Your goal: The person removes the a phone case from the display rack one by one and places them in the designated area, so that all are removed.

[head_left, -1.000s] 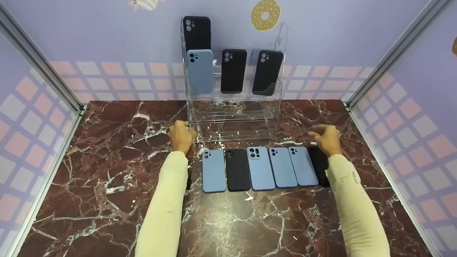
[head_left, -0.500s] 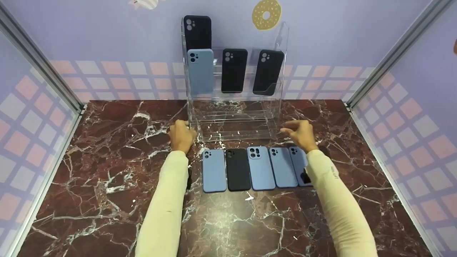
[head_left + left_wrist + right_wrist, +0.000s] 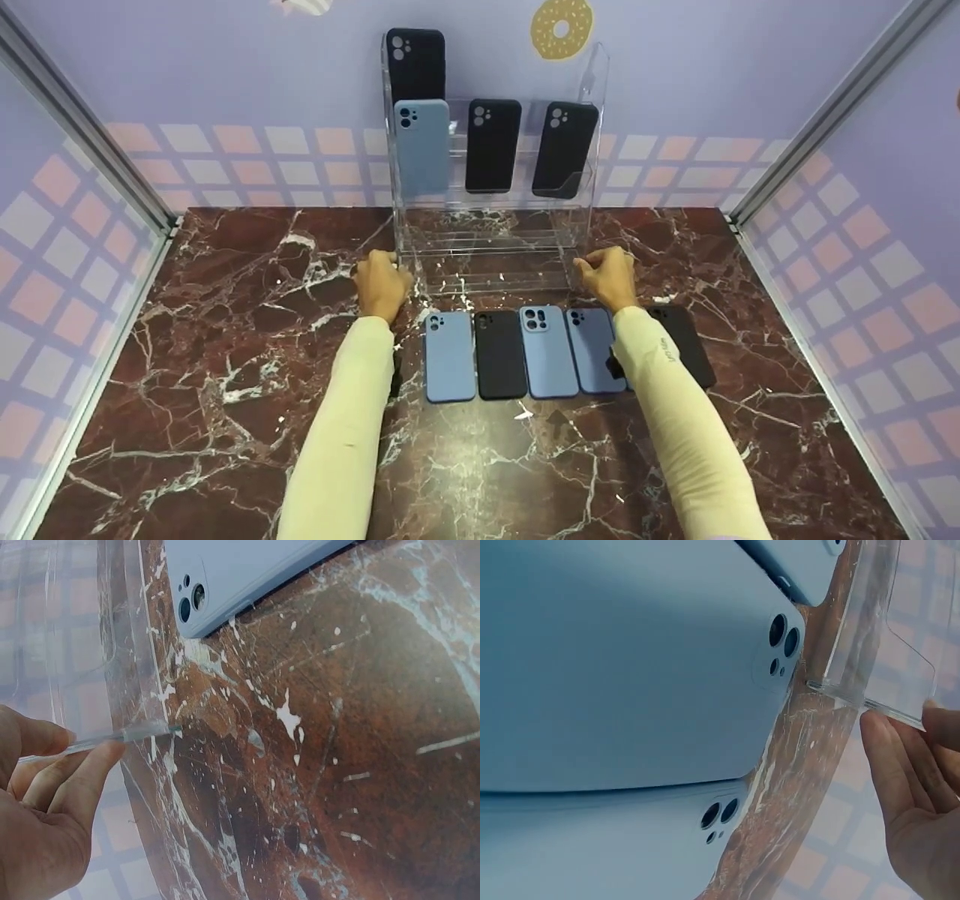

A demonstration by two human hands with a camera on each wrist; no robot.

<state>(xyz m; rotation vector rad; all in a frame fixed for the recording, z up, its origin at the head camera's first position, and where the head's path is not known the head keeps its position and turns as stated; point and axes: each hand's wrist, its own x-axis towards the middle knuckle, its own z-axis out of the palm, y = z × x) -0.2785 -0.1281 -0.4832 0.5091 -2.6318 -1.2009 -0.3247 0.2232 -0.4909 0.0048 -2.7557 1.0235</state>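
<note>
A clear acrylic display stand [image 3: 491, 248] stands at the back middle of the table. My left hand [image 3: 382, 285] pinches the front edge of its left side panel [image 3: 142, 732], thumb on one face and fingers on the other. At the opposite side my right hand [image 3: 609, 276] pinches the right side panel [image 3: 911, 652] between thumb and fingers. Upright on the stand are a black phone case [image 3: 416, 66] at top left, and below it a light blue case [image 3: 422, 150] and two black cases [image 3: 493, 146].
In front of the stand lies a row of phone cases: blue [image 3: 450, 360], black [image 3: 501, 360], blue with a larger camera frame [image 3: 550, 364], another blue [image 3: 594, 349], and black [image 3: 686, 345] at the right end. My right sleeve [image 3: 675, 420] crosses the row. Patterned walls enclose the table.
My right hand has moved left from above the row's right end to the stand's right side panel and taken hold of it. The left hand has stayed at the left panel.
</note>
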